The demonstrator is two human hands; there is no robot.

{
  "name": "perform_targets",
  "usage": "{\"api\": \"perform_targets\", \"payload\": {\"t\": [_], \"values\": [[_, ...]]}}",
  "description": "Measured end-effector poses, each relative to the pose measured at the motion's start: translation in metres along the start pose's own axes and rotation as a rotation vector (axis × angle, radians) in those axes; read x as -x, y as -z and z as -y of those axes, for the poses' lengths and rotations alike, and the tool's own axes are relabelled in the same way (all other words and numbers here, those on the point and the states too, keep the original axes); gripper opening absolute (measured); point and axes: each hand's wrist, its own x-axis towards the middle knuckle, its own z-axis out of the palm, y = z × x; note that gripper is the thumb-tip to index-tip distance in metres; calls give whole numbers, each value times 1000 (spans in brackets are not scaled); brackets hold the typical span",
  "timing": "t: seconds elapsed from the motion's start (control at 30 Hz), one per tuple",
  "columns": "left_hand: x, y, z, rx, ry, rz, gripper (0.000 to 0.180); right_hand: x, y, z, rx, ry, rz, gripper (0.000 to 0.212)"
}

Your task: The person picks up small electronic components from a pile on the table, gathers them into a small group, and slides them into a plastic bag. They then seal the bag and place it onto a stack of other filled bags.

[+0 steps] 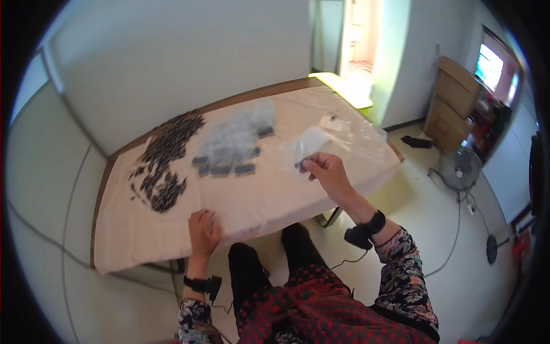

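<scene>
My right hand (326,174) is over the right half of the table, with thumb and fingers pinched together. They hold the edge of a clear plastic bag (310,142), and a small dark piece shows at the fingertips. My left hand (204,230) lies at the table's front edge, fingers loosely bent on the cloth, with no object visible in it. Beyond it spreads a pile of small dark pieces (172,144). In the middle is a heap of filled clear bags (232,137), several with dark contents showing along the near side.
A pale cloth (269,198) covers the table. More clear plastic bags (358,135) lie at its right end. A yellow-edged surface (344,89) adjoins the far right corner. On the floor to the right stand a fan (460,168) and cardboard (450,109). Cables run across the floor.
</scene>
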Motion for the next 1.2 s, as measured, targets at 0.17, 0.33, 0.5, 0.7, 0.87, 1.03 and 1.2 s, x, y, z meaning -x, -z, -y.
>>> {"api": "perform_targets", "payload": {"t": [0.17, 0.33, 0.5, 0.7, 0.87, 1.03, 1.2], "values": [[5, 24, -45, 218, 199, -84, 26, 36, -73, -5, -277, -206, 317, 13], [30, 43, -72, 766, 674, -11, 31, 47, -123, -8, -435, -351, 563, 14], [47, 49, -78, 1171, 850, 51, 43, 50, -152, -14, -479, -352, 661, 23], [56, 32, -87, 1557, 944, 177, 52, 47, -154, -30, -492, -322, 628, 25], [54, 28, -92, 1754, 889, 91, 52, 41, -144, -37, -520, -332, 561, 25], [44, 35, -108, 1783, 888, 150, 35, 36, -140, -44, -444, -220, 472, 25], [45, 33, -114, 1713, 988, 24, 18, 36, -138, -51, -457, -152, 443, 23]]}}
